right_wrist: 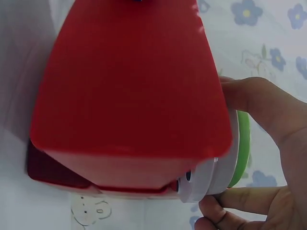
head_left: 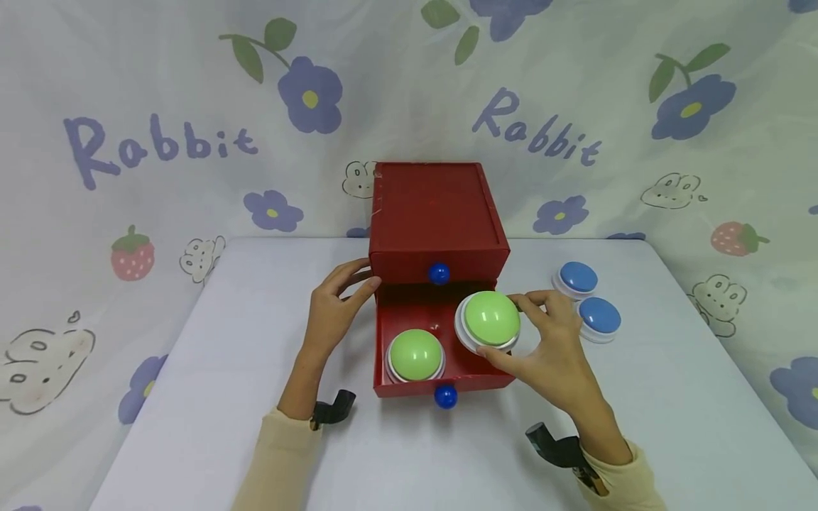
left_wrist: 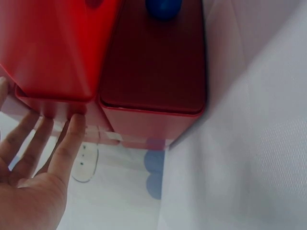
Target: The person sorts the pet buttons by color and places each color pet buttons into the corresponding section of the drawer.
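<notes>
A red drawer cabinet (head_left: 434,213) stands in the middle of the table, with one drawer (head_left: 409,389) pulled out. In that drawer's front left corner lies a green-domed button (head_left: 416,355) with a white base. My right hand (head_left: 552,355) holds a second green-domed button (head_left: 492,318) by its white rim, thumb on the near side and fingers on the far side. This button is over the drawer's right part, slightly tilted. My left hand (head_left: 332,305) touches the cabinet's left side, fingers extended; in the left wrist view its fingertips (left_wrist: 76,125) meet the red side.
Two blue-domed buttons (head_left: 599,315) with white bases lie right of the cabinet, behind my right hand. Blue ball knobs sit on the upper drawer (head_left: 396,267) and the pulled-out one. A lower drawer (left_wrist: 153,67) is closed. Printed cloth (head_left: 409,92) hangs behind the white table (head_left: 211,341).
</notes>
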Motion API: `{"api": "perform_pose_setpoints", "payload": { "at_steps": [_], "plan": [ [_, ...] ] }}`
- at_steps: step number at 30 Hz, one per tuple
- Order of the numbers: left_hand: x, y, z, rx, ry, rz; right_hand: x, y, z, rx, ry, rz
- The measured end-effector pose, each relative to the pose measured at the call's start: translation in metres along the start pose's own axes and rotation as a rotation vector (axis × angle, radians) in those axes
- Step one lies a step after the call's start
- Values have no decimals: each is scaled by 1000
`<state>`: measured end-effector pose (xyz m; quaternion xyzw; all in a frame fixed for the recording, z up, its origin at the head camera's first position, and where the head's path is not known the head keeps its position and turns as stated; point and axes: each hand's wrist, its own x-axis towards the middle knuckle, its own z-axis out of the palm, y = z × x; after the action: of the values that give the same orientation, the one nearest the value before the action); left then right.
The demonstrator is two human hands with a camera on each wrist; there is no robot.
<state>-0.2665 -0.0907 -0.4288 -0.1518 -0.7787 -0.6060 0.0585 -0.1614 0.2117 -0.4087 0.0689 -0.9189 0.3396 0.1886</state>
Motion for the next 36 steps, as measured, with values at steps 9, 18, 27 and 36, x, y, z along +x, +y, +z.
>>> {"api": "perform_pose_setpoints", "payload": {
  "at_steps": [9,18,27,36],
  "plan": [
    [1,-1,1,-1,5,5,0,-4,14,-26,-44,-12],
    [0,-2,1,4,1,2,-7,-15,5,-6,-24,-120],
    [0,2,-1,14,3,1,-31,-54,1,32,-197,-213],
    [0,-2,1,4,2,-2,-38,-58,21,-127,-574,48]
  ]
}}
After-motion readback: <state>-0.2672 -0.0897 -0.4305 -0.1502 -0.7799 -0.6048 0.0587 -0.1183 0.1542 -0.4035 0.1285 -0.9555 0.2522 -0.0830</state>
